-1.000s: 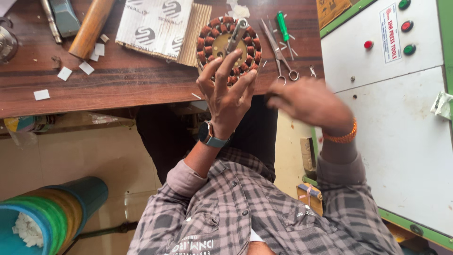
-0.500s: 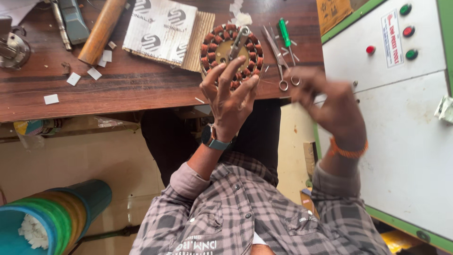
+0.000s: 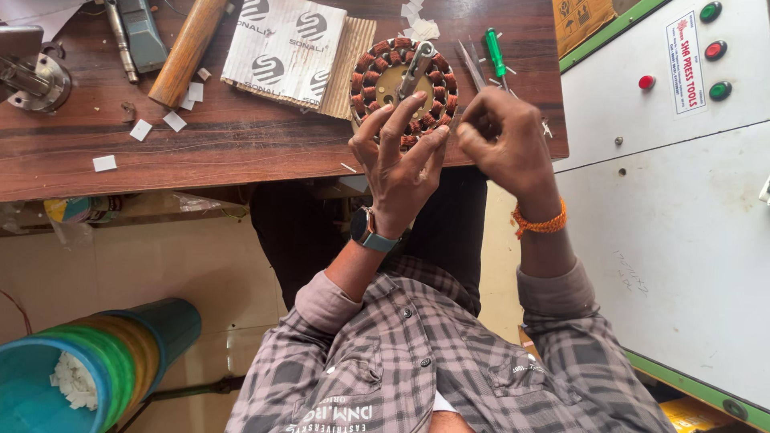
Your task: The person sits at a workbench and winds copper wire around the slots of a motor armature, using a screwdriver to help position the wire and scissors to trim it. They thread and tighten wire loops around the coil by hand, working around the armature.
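A round motor stator [image 3: 385, 76] with copper-red windings and a metal shaft rests at the near edge of the wooden table [image 3: 200, 160]. My left hand [image 3: 401, 164], with a watch on its wrist, grips the stator's near rim with spread fingers. My right hand [image 3: 505, 140], with an orange thread at the wrist, is pinched shut against the stator's right rim. Whatever is between its fingertips is too small to make out.
A green-handled screwdriver [image 3: 496, 52] and scissors [image 3: 473, 68] lie right of the stator. A printed paper pack [image 3: 289, 48], a wooden handle [image 3: 188, 48], white paper bits [image 3: 140, 128] and a metal part [image 3: 32, 72] lie to the left. A white control cabinet [image 3: 674, 200] stands right; stacked coloured tubs [image 3: 96, 369] sit below left.
My right hand, which was out to the right and away from the table, has come back up to the stator's right rim. My left hand has stayed on the stator.
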Motion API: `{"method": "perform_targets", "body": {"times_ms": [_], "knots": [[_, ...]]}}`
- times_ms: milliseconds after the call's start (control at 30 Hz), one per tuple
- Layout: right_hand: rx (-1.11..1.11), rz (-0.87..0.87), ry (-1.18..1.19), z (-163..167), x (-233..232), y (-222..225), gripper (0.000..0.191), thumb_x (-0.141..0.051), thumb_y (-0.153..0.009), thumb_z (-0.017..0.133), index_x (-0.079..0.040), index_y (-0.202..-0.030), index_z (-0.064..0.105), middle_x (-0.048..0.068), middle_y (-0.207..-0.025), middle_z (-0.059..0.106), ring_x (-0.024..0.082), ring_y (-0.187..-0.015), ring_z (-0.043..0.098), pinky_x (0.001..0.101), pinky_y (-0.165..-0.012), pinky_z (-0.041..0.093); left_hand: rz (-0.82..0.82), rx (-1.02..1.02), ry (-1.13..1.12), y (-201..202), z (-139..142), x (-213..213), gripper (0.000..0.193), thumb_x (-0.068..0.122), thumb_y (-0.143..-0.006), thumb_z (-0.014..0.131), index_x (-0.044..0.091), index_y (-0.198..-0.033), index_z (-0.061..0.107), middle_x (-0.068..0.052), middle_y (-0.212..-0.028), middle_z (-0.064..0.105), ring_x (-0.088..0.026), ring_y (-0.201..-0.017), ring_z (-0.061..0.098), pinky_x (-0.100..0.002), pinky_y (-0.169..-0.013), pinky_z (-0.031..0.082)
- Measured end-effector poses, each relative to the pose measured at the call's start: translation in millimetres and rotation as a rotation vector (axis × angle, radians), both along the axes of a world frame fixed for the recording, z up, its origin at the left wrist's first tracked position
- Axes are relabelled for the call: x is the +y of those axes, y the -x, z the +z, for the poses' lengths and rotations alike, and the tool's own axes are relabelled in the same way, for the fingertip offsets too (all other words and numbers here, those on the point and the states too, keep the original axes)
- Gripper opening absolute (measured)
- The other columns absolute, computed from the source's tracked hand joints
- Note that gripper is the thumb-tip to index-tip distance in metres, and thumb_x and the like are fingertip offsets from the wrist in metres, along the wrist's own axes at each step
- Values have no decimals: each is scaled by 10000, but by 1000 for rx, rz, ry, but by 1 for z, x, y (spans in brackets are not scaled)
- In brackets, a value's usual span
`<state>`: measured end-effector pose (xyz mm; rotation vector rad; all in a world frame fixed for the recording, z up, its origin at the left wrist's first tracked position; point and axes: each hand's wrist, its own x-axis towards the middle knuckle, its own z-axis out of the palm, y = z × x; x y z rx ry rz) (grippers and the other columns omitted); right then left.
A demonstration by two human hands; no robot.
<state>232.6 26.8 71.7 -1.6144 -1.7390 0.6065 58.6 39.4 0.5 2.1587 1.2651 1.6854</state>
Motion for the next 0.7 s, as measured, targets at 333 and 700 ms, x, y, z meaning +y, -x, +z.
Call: {"method": "perform_targets", "body": {"times_ms": [333,700], "knots": [[1070,-207,-448,-24,-30,-146,73,-31,-1138,565,-1,-1116,502,67,-857,433,154,-622,383,302,-585,369,14,4,18,2,10,-1,217,182,-874,898,262,-1012,750,65,-1419,551,-214,-1372,423,-416,-1142,343],[1098,-488,-432,-104,-77,-35,61,-32,-1130,585,-70,-1127,539,18,-771,482,107,-596,449,263,-523,400,44,-421,162,121,3,9,107,92,-986,725,90,-1091,741,-39,-1136,664,-203,-1026,681,-327,-864,581]]}}
